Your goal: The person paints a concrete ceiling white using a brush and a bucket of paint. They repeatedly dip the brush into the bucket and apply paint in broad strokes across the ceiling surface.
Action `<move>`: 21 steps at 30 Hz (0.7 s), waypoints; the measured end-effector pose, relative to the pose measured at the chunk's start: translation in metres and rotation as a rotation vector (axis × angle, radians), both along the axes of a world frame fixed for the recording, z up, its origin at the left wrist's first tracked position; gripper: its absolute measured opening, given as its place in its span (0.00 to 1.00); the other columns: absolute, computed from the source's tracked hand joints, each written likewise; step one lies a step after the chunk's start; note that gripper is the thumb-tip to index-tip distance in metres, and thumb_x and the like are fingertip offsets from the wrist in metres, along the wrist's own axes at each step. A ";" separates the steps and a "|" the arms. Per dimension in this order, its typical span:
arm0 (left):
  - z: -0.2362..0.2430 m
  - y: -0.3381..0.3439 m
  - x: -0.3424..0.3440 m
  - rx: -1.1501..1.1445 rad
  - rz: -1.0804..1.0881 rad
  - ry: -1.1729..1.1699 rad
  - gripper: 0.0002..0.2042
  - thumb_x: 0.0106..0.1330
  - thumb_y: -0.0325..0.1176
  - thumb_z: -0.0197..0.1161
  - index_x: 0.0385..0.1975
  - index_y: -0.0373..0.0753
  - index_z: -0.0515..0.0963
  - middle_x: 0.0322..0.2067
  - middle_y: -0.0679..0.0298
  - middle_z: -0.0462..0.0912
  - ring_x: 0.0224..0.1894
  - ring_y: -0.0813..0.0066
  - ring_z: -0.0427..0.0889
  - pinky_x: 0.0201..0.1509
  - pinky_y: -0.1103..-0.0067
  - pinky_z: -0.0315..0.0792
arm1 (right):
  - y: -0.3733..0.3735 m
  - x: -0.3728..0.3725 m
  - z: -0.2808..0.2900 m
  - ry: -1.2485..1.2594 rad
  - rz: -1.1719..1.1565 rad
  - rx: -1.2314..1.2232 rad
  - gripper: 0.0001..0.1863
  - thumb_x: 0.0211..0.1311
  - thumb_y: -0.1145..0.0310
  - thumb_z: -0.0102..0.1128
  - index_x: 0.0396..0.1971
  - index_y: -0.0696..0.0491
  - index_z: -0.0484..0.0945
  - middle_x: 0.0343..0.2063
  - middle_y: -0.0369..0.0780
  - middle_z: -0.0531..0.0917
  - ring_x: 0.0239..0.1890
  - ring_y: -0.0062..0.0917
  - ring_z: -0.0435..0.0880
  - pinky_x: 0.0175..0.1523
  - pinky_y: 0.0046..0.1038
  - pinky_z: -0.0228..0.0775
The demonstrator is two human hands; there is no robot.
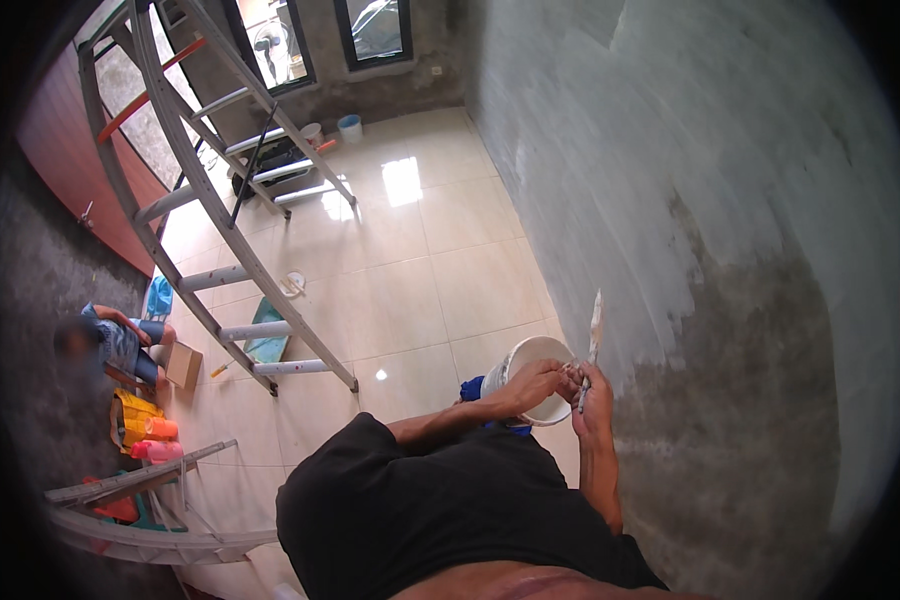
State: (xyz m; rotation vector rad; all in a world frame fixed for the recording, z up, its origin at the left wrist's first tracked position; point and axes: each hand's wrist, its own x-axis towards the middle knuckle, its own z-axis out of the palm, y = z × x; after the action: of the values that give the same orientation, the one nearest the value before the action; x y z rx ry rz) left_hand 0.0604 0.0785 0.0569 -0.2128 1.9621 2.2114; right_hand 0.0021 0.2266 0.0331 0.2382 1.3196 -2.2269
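My right hand (595, 400) grips a slim paintbrush (596, 325), smeared whitish and seen edge-on, with its tip pointing up beside the wall. Close against it, my left hand (538, 385) reaches across the white bucket (501, 374), fingers drawn together near the brush handle. What those left fingers hold, if anything, is hidden. The bucket's pale inside shows around my hands, and something blue (472, 388) lies by its base. On my right, the wall (610, 200) has a pale grey coat above a darker, rough-edged bare patch (740, 430).
A tall aluminium stepladder (220, 220) stands ahead left; another ladder (140, 490) is at lower left. A person (120, 340) sits by the left wall near a cardboard box (183, 366). A green tray (267, 335) lies under the ladder. Tubs (350, 128) stand far back on the tiles.
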 end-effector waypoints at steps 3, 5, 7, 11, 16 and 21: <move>-0.016 0.004 0.002 0.072 -0.061 0.001 0.13 0.63 0.33 0.49 0.42 0.35 0.77 0.27 0.69 0.74 0.30 0.80 0.69 0.35 0.80 0.64 | 0.005 0.008 0.001 -0.026 -0.030 -0.033 0.11 0.67 0.67 0.53 0.40 0.60 0.76 0.32 0.42 0.83 0.32 0.26 0.85 0.38 0.25 0.79; -0.009 0.007 0.008 0.124 -0.094 -0.016 0.14 0.64 0.33 0.48 0.45 0.35 0.76 0.27 0.68 0.74 0.30 0.80 0.70 0.35 0.81 0.65 | 0.008 0.011 -0.003 -0.024 -0.063 -0.064 0.11 0.66 0.67 0.53 0.41 0.60 0.76 0.32 0.42 0.83 0.31 0.26 0.85 0.37 0.24 0.78; -0.009 0.007 0.013 0.130 -0.150 -0.014 0.15 0.65 0.33 0.48 0.48 0.36 0.75 0.28 0.67 0.75 0.31 0.79 0.72 0.37 0.80 0.67 | 0.016 0.013 -0.008 -0.013 -0.050 -0.084 0.12 0.66 0.68 0.54 0.42 0.61 0.76 0.32 0.42 0.84 0.31 0.26 0.85 0.37 0.24 0.78; -0.032 0.011 0.016 -0.061 -0.215 0.051 0.16 0.69 0.33 0.49 0.51 0.33 0.73 0.31 0.60 0.80 0.34 0.70 0.80 0.40 0.74 0.73 | 0.022 0.019 -0.004 0.014 -0.042 -0.064 0.14 0.66 0.67 0.53 0.43 0.62 0.76 0.33 0.44 0.84 0.34 0.29 0.86 0.40 0.25 0.78; -0.015 0.000 0.026 -0.688 -0.366 0.094 0.18 0.70 0.36 0.50 0.53 0.31 0.72 0.39 0.54 0.84 0.42 0.62 0.84 0.47 0.71 0.75 | 0.022 0.025 0.008 0.007 -0.069 0.022 0.14 0.70 0.62 0.48 0.33 0.58 0.73 0.31 0.48 0.85 0.37 0.37 0.87 0.45 0.33 0.81; -0.010 -0.043 0.029 0.014 -0.156 -0.215 0.14 0.67 0.33 0.53 0.46 0.31 0.77 0.41 0.53 0.82 0.49 0.57 0.82 0.52 0.68 0.76 | 0.041 0.024 -0.017 0.010 -0.098 0.067 0.17 0.70 0.61 0.47 0.41 0.63 0.73 0.33 0.48 0.84 0.36 0.38 0.87 0.43 0.35 0.82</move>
State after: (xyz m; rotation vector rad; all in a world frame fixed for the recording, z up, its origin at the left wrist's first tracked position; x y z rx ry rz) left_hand 0.0895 0.0354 0.0471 -0.2730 1.7849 2.0133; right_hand 0.0258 0.2672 0.0161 0.3232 1.4177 -2.2694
